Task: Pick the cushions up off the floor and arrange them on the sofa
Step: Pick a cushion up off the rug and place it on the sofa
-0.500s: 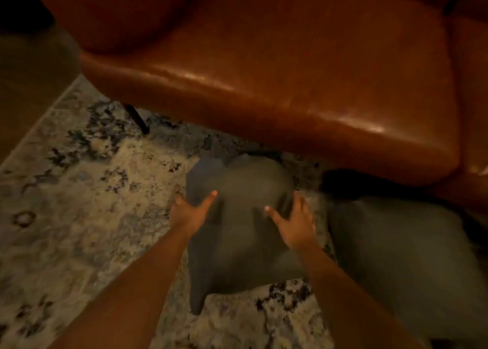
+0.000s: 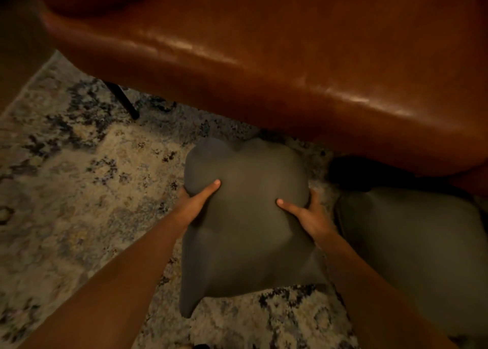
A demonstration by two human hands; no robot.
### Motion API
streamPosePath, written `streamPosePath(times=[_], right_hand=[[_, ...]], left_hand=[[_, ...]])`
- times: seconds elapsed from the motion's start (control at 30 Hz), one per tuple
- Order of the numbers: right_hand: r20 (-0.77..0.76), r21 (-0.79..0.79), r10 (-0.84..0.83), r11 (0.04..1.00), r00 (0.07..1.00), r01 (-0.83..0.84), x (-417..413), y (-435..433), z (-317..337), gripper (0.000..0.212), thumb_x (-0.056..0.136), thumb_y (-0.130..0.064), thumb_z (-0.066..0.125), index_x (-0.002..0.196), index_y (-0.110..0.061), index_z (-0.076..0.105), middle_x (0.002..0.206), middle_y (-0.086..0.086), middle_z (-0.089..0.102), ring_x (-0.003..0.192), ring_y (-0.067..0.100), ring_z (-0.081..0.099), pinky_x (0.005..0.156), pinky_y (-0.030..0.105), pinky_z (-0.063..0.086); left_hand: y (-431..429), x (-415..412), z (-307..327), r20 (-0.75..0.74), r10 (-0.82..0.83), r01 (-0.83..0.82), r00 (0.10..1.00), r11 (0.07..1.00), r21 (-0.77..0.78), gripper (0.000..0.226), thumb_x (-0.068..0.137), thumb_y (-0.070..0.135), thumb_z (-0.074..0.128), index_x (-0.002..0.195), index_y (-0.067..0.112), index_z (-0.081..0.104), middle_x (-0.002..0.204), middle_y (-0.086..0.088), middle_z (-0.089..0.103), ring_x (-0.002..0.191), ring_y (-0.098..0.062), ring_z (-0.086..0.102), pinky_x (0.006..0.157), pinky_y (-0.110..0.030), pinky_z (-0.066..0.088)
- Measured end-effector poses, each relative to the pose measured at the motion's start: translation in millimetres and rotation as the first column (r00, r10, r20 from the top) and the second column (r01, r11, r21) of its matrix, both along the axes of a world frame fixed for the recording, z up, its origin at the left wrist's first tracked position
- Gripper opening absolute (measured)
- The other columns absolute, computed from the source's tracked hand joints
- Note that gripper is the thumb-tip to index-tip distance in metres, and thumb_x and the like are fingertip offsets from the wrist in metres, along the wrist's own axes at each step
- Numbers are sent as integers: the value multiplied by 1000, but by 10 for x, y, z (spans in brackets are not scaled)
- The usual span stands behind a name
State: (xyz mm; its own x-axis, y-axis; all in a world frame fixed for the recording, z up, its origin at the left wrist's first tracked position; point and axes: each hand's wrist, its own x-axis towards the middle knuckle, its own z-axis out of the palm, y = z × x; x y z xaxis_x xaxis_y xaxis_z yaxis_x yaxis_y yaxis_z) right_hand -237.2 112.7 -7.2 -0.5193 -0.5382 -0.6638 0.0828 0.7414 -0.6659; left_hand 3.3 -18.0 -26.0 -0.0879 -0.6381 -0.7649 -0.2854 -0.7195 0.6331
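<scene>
A grey cushion [image 2: 245, 230] is in front of the brown leather sofa [image 2: 264, 58], over the patterned rug. My left hand [image 2: 194, 203] grips its left edge, thumb pressed on top and fingers hidden behind. My right hand [image 2: 309, 214] grips its right edge the same way, thumb on top and fingers curled round the side. The cushion bulges between my hands and its lower corners hang down. A second grey cushion [image 2: 412, 256] lies on the floor to the right, close to the sofa's base.
A mottled beige and dark rug [image 2: 79, 190] covers the floor. A thin black sofa leg [image 2: 124, 100] stands at the left under the seat. Bare wooden floor [image 2: 18, 45] shows at the far left beyond the rug's edge.
Both hands have closed tighter on the cushion's sides, squeezing it so it bulges. The cushion now looks lifted a little toward me.
</scene>
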Motion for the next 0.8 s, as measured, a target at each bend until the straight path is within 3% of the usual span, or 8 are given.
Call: streamPosePath(times=[0.07, 0.17, 0.27, 0.3, 0.43, 0.63, 0.7, 0.8], right_hand=[[38, -3, -40, 999, 998, 40, 138, 180, 247, 121, 46, -62, 87, 148, -30, 30, 136, -6, 50, 120, 23, 54, 103, 45, 47], [78, -50, -114, 992, 990, 118, 340, 432, 777, 129, 38, -62, 89, 147, -30, 29, 142, -1, 49, 123, 23, 53, 105, 42, 45], [120, -79, -173, 980, 978, 183, 510, 599, 1496, 112, 63, -31, 90, 152, -25, 23, 144, 1, 43, 130, 23, 46, 101, 30, 38], [120, -106, -182, 975, 976, 195, 568, 633, 1742, 113, 60, -32, 91, 151, -24, 24, 144, 1, 44, 127, 20, 47, 99, 28, 38], [59, -177, -214, 959, 975, 221, 714, 505, 2685, 152, 13, -74, 84, 145, -24, 30, 135, -5, 47, 122, 13, 48, 102, 28, 40], [38, -331, -251, 910, 967, 249, 325, -366, 3629, 144, 27, -68, 89, 149, -32, 22, 143, -5, 42, 129, 20, 48, 109, 47, 41], [28, -396, -244, 888, 969, 235, 81, -785, 3878, 139, 31, -62, 90, 149, -33, 23, 143, -5, 43, 127, 20, 49, 106, 45, 44], [-40, -485, -238, 854, 971, 189, -336, -1427, 4113, 135, 36, -56, 89, 150, -27, 23, 143, -4, 45, 124, 16, 51, 97, 34, 46]], left_hand=[[86, 32, 273, -3, -14, 14, 1000, 999, -51, 109, 57, 60, 80, 144, 18, 31, 142, -4, 47, 125, -26, 49, 106, -42, 41], [244, 128, 900, 6, -62, 63, 998, 995, -78, 107, 60, 55, 81, 146, 19, 28, 144, -2, 44, 129, -26, 46, 105, -38, 40], [336, 243, 1715, 17, -117, 118, 993, 986, -118, 131, 37, 71, 80, 146, 20, 29, 138, 0, 47, 127, -24, 47, 101, -35, 41], [331, 280, 1975, 15, -126, 127, 992, 982, -139, 131, 35, 72, 80, 145, 20, 31, 135, 1, 49, 125, -23, 48, 99, -33, 42], [49, 296, 3022, 1, -222, 218, 975, 954, -207, 130, 34, 77, 77, 144, 26, 31, 136, 3, 49, 122, -23, 52, 100, -39, 46], [-999, -180, 4221, -47, -279, 228, 959, 861, -455, 99, 60, 48, 81, 142, 25, 33, 126, 10, 47, 118, -16, 49, 95, -32, 42], [-1415, -433, 4493, -36, -284, 226, 958, 827, -515, 89, 68, 38, 80, 142, 23, 33, 122, 10, 46, 116, -15, 48, 93, -29, 39], [-2052, -822, 4769, -43, -298, 222, 954, 792, -568, 91, 69, 39, 80, 143, 23, 31, 125, 8, 45, 121, -18, 48, 97, -30, 39]])
